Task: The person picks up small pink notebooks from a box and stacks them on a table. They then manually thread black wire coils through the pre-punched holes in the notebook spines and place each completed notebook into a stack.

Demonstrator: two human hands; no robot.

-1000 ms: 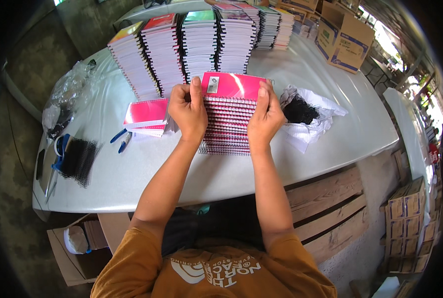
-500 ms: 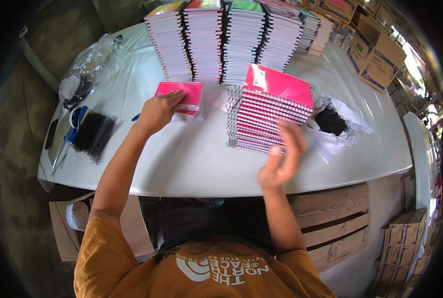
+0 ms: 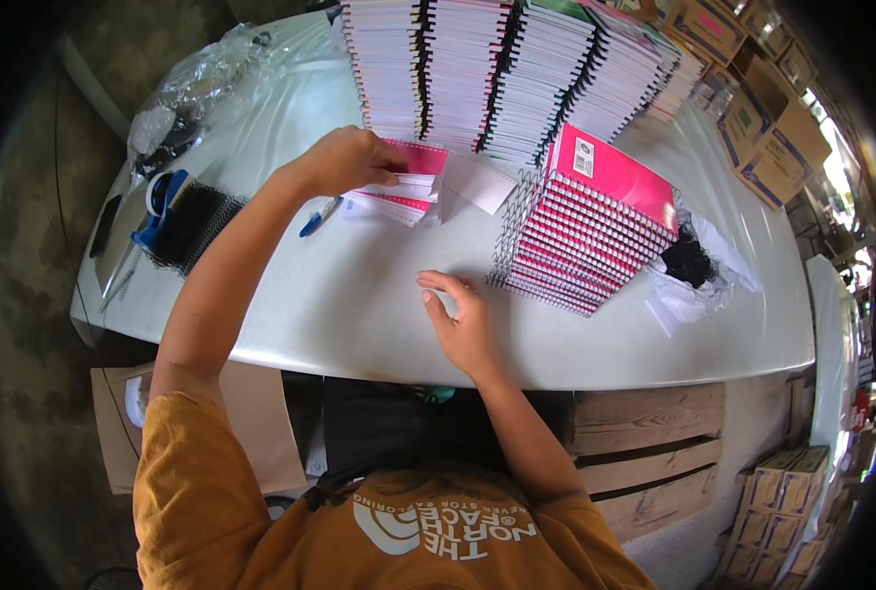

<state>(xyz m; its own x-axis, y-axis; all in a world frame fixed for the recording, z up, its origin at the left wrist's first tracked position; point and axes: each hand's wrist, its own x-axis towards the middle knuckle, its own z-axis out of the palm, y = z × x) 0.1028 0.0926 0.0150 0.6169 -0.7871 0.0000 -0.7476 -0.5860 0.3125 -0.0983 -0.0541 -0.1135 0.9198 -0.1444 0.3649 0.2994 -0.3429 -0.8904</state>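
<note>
My left hand bends its fingers around the near edge of some pink-covered sheets, tilting them up from a small pile. Below them, more pink and white sheets fan out on the table. My right hand hovers over the tabletop with thumb and fingers apart, holding nothing. To its right rises a tall stack of pink spiral notebooks, wire coils sticking out at its left side. A white paper lies between the pile and the stack.
Tall stacks of bound books line the back of the white table. A blue pen, black coils, a blue tape dispenser and clear plastic lie leftward. Black coils in white wrapping sit right, cartons behind.
My left hand has gone from lying flat on the pink cover to gripping and lifting its sheets. My right hand has moved left, away from the notebook stack. The view has shifted.
</note>
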